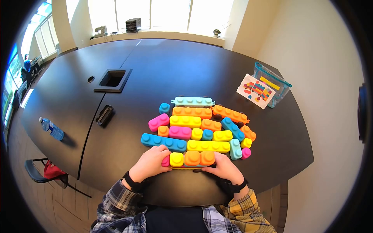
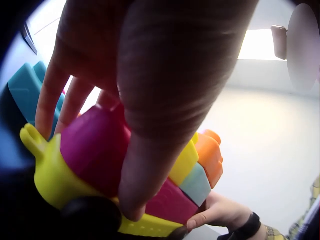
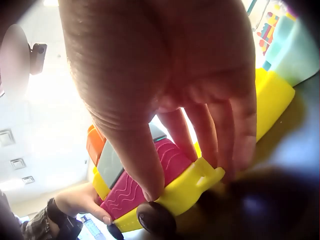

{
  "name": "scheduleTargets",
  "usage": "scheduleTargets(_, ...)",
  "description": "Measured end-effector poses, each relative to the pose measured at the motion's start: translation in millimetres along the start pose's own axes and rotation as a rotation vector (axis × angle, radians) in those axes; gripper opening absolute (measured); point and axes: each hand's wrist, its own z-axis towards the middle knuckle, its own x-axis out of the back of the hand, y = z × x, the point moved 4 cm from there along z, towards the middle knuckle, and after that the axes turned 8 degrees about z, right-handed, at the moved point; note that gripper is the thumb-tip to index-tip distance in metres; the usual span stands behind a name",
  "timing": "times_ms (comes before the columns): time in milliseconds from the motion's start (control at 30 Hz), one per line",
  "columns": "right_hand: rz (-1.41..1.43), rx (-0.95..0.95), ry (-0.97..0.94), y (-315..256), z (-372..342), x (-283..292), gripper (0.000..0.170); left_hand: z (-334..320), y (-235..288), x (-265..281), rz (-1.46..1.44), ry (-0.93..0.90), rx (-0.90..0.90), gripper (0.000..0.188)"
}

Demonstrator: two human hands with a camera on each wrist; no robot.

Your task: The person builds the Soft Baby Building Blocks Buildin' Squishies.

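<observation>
Near the table's front edge stands a toy block wagon with a yellow wheeled base (image 3: 187, 195). On that base are magenta blocks (image 2: 95, 145), a light teal block (image 2: 196, 184), a yellow block (image 1: 176, 159) and orange blocks (image 1: 192, 158) on top. My left hand (image 1: 149, 163) grips the wagon's left end, thumb on the near side and fingers over the far side. The right hand (image 1: 226, 167) holds the opposite end the same way, its thumb low by a dark wheel (image 3: 156, 217) in the right wrist view.
Just beyond the wagon lie several loose blocks, including a long blue block (image 1: 164, 142) and a long yellow block (image 1: 208, 146). Light teal (image 1: 193, 101) and orange (image 1: 230, 113) wheeled bases sit behind. A picture card (image 1: 255, 91) leans on a clear bag (image 1: 280, 91). A water bottle (image 1: 51, 129) stands left.
</observation>
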Motion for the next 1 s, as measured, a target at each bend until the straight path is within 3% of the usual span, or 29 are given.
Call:
scheduleTargets(67,0.008,0.008,-0.005,-1.3,1.9,-2.5,0.053,1.4,3.5,-3.6,0.036,0.022,-0.020,0.050)
scheduleTargets(267,0.010,0.007,-0.050,-6.5,6.3,-6.5,0.056,-1.0,10.0,5.1,-0.012,-0.024,0.194,0.056)
scheduleTargets(367,0.039,0.100,-0.030,-19.8,10.9,-2.6,0.047,-7.0,11.0,16.8,-0.022,-0.029,0.203,0.056)
scheduleTargets(467,0.140,0.121,0.064,-35.4,19.3,-1.4,0.048,-18.5,0.4,42.1,-0.060,0.341,0.092,0.059)
scheduleTargets(533,0.163,0.210,0.232,-47.0,24.4,6.1,0.050,-20.9,-15.8,66.6,-0.090,0.503,0.144,0.060)
scheduleTargets(633,0.150,0.233,0.233,-41.8,27.1,12.2,0.046,-13.6,-54.4,100.5,-0.195,0.644,0.299,0.057)
scheduleTargets(833,0.115,0.288,0.067,-54.5,25.6,1.8,0.025,24.9,-158.5,86.3,-0.031,0.621,0.436,0.059)
scheduleTargets(1000,0.113,0.245,0.050,-56.0,20.0,8.7,0.022,43.4,-174.0,69.3,0.028,0.498,0.540,0.059)
